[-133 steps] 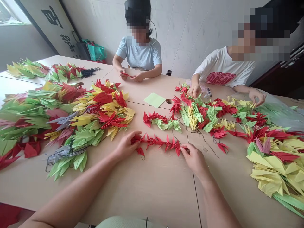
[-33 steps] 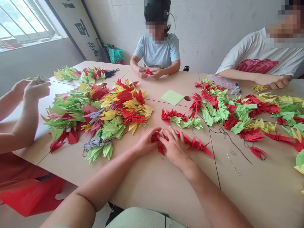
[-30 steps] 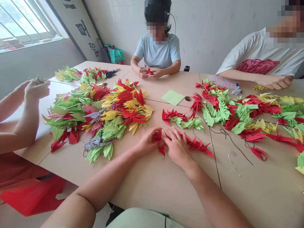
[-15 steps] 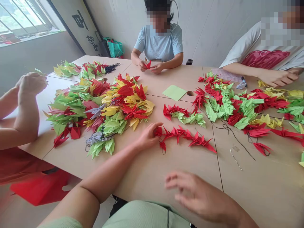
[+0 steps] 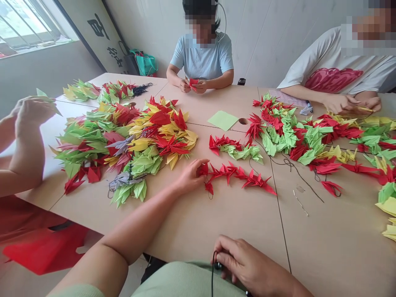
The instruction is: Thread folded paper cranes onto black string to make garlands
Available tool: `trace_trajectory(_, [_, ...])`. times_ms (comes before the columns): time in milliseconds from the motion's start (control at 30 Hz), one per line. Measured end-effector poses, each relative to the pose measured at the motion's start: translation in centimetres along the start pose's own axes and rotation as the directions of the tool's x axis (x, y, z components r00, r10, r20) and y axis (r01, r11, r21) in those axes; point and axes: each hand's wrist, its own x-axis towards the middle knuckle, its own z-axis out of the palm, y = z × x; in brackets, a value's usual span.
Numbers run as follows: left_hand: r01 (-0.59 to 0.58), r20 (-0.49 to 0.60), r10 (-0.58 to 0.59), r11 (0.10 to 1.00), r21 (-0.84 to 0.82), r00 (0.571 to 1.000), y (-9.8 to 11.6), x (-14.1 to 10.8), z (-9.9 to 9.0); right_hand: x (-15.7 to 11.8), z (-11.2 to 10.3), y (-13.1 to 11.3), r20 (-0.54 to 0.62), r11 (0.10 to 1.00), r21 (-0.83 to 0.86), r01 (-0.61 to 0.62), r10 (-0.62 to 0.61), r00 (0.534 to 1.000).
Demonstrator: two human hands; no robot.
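My left hand (image 5: pixel 192 176) rests on the table with its fingers closed around the left end of a string of red folded paper pieces (image 5: pixel 238 176). That string stretches to the right across the tabletop. Low in the view, in front of my green shirt, my right hand (image 5: pixel 232 258) pinches a black cord (image 5: pixel 213 272) with a small dark, shiny piece on it. Just beyond the red string lies a shorter red and green paper string (image 5: pixel 236 148). A thin light-coloured stick (image 5: pixel 300 203) lies to the right.
A large heap of folded papers (image 5: pixel 123 136) covers the table's left side; more strings (image 5: pixel 297 132) lie at the right. A green paper sheet (image 5: pixel 222 120) is beside a round hole. Three people sit around the table (image 5: pixel 173 222), their hands at paper pieces or strings.
My right hand has moved down and left towards my shirt, and its fingers have closed on the black cord. My left hand has stayed at the red string. The whole view has shifted slightly.
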Motion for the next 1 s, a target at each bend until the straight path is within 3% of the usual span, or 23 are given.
trace_trajectory(67, [-0.001, -0.001, 0.001, 1.0, 0.002, 1.0, 0.1, 0.0, 0.0, 0.2, -0.2, 0.3, -0.013, 0.97, 0.242, 0.02, -0.017, 1.0])
trace_trajectory(167, [-0.008, -0.005, 0.008, 1.0, 0.01, 1.0, 0.1, 0.0, 0.0, 0.4, -0.9, 0.1, -0.111, 0.827, 0.553, 0.107, -0.054, 0.992])
trace_trajectory(333, [-0.013, -0.005, 0.013, 1.0, 0.006, 1.0, -0.1, 0.1, 0.0, -0.8, -2.0, -2.5, -0.285, 0.612, 0.753, 0.242, -0.028, 0.958])
trace_trajectory(533, [-0.018, -0.015, 0.017, 1.0, -0.011, 1.0, -0.3, 0.1, 0.1, -2.6, -2.0, -5.4, -0.309, 0.533, 0.792, 0.299, -0.073, 0.948])
trace_trajectory(700, [-0.015, -0.023, 0.015, 1.0, -0.009, 1.0, -0.2, 0.1, 0.1, -3.5, -1.2, -7.4, -0.407, 0.504, 0.774, 0.383, -0.066, 0.911])
trace_trajectory(867, [-0.012, -0.011, 0.012, 1.0, 0.019, 1.0, 0.0, 0.1, 0.0, -3.5, -1.0, -7.7, -0.465, 0.511, 0.729, 0.455, -0.118, 0.877])
trace_trajectory(1000, [-0.008, -0.002, 0.008, 1.0, 0.028, 1.0, -0.1, 0.0, 0.0, -3.3, -0.9, -7.3, -0.542, 0.552, 0.63, 0.546, -0.191, 0.818])
